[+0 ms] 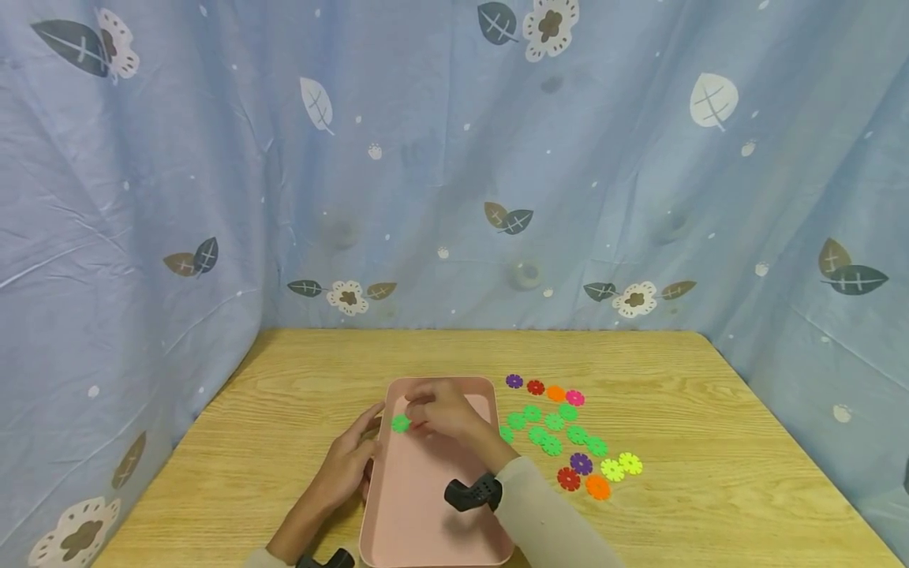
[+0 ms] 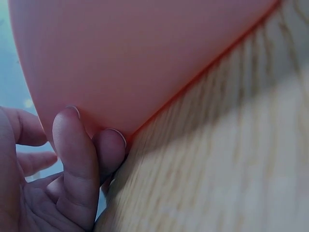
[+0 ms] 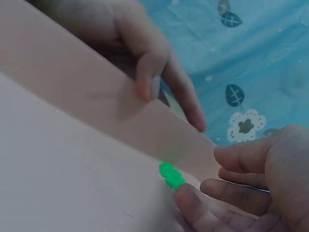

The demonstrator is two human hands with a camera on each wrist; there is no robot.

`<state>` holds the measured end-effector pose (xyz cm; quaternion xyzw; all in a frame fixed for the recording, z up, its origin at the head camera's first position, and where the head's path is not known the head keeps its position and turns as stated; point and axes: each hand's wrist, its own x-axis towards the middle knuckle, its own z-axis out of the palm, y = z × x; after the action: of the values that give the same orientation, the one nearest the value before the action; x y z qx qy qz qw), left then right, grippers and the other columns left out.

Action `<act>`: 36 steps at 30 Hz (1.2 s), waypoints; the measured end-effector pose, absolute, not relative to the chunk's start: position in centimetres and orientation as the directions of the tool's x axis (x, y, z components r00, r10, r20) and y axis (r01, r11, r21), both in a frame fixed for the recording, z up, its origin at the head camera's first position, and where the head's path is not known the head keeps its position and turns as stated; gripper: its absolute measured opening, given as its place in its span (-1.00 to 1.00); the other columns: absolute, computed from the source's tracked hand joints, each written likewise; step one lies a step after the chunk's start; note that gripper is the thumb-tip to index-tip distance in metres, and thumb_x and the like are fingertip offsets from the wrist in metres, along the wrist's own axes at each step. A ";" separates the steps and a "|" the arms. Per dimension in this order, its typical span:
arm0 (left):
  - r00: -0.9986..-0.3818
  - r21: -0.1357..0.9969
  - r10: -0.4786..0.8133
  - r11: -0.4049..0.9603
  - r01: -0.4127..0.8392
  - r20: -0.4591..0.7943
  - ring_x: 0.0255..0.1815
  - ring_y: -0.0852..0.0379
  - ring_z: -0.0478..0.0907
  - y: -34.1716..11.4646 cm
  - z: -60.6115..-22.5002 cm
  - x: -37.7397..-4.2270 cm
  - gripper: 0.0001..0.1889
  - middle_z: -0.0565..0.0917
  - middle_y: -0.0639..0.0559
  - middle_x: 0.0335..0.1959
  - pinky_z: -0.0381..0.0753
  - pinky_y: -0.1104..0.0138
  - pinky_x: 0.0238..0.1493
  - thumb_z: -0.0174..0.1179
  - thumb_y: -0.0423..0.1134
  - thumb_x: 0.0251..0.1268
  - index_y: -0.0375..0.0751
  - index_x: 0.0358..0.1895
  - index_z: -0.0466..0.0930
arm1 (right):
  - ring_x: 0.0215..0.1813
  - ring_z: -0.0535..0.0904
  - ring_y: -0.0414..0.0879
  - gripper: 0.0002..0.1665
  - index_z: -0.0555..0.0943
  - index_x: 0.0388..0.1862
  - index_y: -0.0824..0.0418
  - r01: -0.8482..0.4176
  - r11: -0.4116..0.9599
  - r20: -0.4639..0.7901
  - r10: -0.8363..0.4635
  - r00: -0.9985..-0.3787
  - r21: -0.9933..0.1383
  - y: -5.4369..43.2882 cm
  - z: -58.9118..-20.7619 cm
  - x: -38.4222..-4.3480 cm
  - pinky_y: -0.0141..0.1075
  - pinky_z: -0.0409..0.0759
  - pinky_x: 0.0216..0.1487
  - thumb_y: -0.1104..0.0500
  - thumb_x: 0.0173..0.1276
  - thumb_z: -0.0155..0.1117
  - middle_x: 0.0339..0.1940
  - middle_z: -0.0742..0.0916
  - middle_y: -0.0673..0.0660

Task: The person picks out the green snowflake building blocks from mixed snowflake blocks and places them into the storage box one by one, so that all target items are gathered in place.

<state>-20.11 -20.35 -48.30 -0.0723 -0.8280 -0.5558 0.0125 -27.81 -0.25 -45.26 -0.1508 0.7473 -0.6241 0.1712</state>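
A pink tray (image 1: 426, 505) lies lengthwise on the wooden table. My left hand (image 1: 348, 457) holds its left wall, thumb at the rim and fingers against the outer side (image 2: 87, 63). Inside the tray, toward its far left, a green notched disc (image 1: 401, 424) sits by the left wall. Over it reaches my right hand (image 1: 440, 410), its fingers apart and loosely bent. In the right wrist view the thumb tip is right at the edge of the green disc (image 3: 172, 176), while the other fingers (image 3: 241, 157) stand away from it.
Right of the tray, several green discs (image 1: 554, 422) lie on the table (image 1: 696, 426). Behind them is a row of purple, red, orange and pink discs (image 1: 575, 397). Nearer lie purple, red, orange and yellow discs (image 1: 613, 470). A blue patterned curtain (image 1: 440, 173) encloses the table.
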 end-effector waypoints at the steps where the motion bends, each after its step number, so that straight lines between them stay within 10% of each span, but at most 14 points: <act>1: -0.989 0.917 0.108 0.374 0.135 0.102 0.19 -0.01 0.60 -20.3 -48.4 -20.1 -0.37 0.51 -0.19 0.38 0.56 0.27 0.17 -0.01 -0.34 0.44 -0.03 0.57 0.25 | -0.17 0.77 0.17 -0.53 0.60 0.24 0.40 -0.015 0.184 -0.068 -0.437 -0.897 -0.983 -0.1 -45.2 -27.7 -0.09 0.78 -0.24 0.27 0.38 0.32 0.00 0.74 0.25; 12: -0.989 0.932 0.130 0.346 0.107 0.065 -0.65 0.07 0.61 -20.3 -48.5 -19.9 -0.36 0.45 -0.28 0.41 0.68 0.27 -0.61 -0.07 -0.37 0.47 -0.02 0.59 0.18 | -0.25 0.76 0.10 -0.48 0.61 0.25 0.40 -0.072 0.133 0.013 -0.399 -0.917 -0.989 2.5 -44.9 -26.5 -0.18 0.75 -0.24 0.31 0.30 0.33 -0.06 0.78 0.29; 18: -0.987 0.922 0.141 0.367 0.127 0.080 -0.33 0.11 0.71 -20.3 -48.5 -20.0 -0.37 0.47 -0.26 0.40 0.71 0.35 -0.28 -0.05 -0.34 0.47 -0.05 0.59 0.19 | -0.24 0.76 0.26 -0.55 0.64 0.17 0.45 -0.109 0.088 0.070 -0.360 -0.930 -0.990 4.2 -44.6 -25.6 -0.02 0.79 -0.25 0.31 0.32 0.36 -0.09 0.78 0.32; 24: -0.981 0.940 0.186 0.324 0.109 0.049 -0.70 0.02 0.60 -20.7 -48.4 -20.0 -0.37 0.36 -0.35 0.46 0.68 0.23 -0.67 -0.13 -0.36 0.51 -0.10 0.62 0.08 | -0.15 0.72 0.32 -0.58 0.62 0.15 0.47 -0.135 0.056 0.108 -0.341 -0.934 -0.989 5.2 -44.3 -24.9 0.01 0.79 -0.23 0.28 0.38 0.34 -0.01 0.71 0.33; 36: -0.969 0.945 0.239 0.300 0.130 0.058 -0.69 0.06 0.61 -20.9 -48.1 -20.0 -0.37 0.32 -0.40 0.47 0.71 0.21 -0.63 -0.17 -0.36 0.55 -0.18 0.63 0.00 | -0.19 0.71 0.24 -0.70 0.70 0.06 0.32 -0.162 0.020 0.153 -0.239 -0.959 -0.987 6.6 -43.2 -23.9 -0.08 0.79 -0.28 0.28 0.37 0.35 -0.06 0.75 0.38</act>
<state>-19.95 -20.88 -48.14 -0.1146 -0.8048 -0.5805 -0.0466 -23.88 6.55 -43.22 -0.1404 0.7137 -0.6857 0.0280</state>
